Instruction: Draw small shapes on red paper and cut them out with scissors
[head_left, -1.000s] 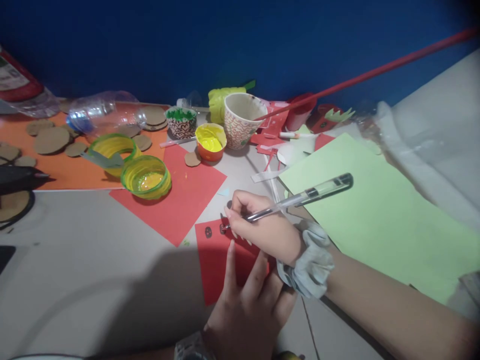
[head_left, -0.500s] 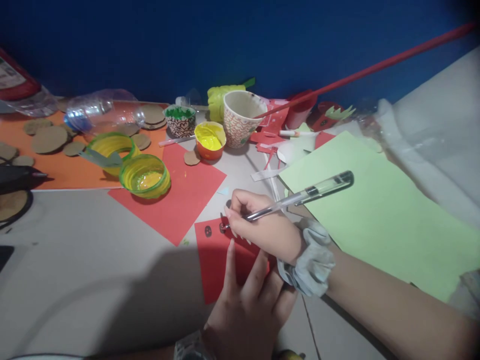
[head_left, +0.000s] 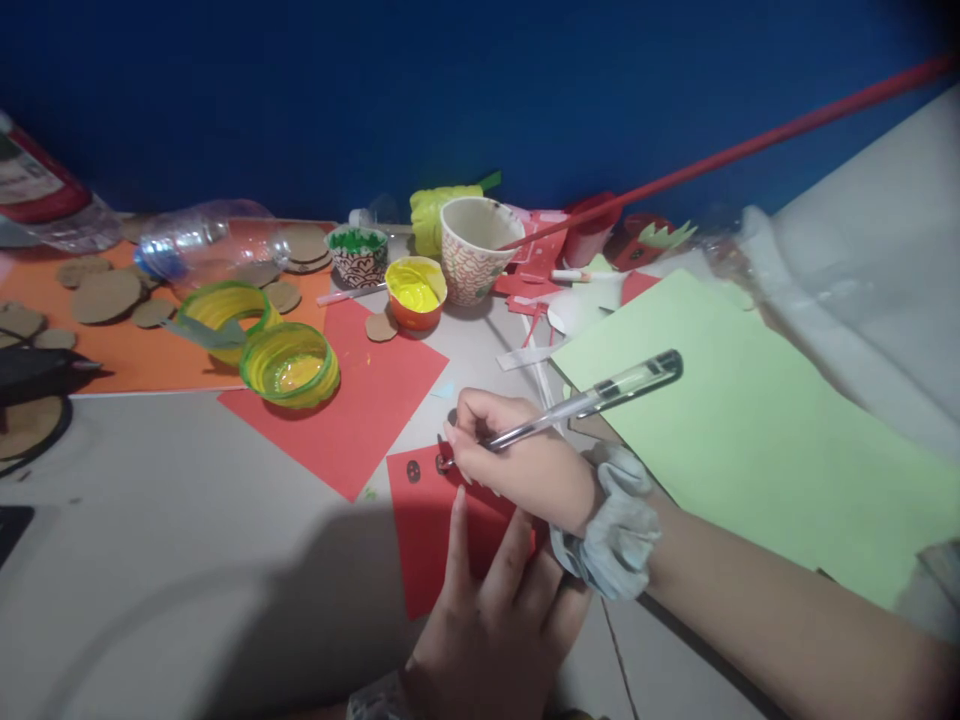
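Observation:
A clear-barrelled pen [head_left: 577, 408] is pinched in my right hand [head_left: 517, 455], its tip on a small dark oval drawn near the top edge of a red paper sheet [head_left: 424, 545]. A similar dark oval [head_left: 413, 471] with light spots is just left of it. My left hand [head_left: 499, 620] lies flat with fingers spread, pressing on the lower right part of the same sheet. A pale scrunchie [head_left: 619, 525] circles my right wrist. Up and left of my hands lies another red sheet [head_left: 375, 390], partly under a yellow-green plastic ring [head_left: 291, 365].
Behind stand a paper cup [head_left: 476, 255] with a red stick, a yellow paint cup [head_left: 416, 293] and a green paint cup [head_left: 358, 255]. Pale green paper [head_left: 750, 420] lies right. Cardboard discs [head_left: 105, 290] and a clear bottle [head_left: 214, 240] rest on orange paper at left.
The view has shifted slightly, so most things sit a little lower. The pen leans a bit differently over the same dark oval. My left hand keeps its place on the sheet.

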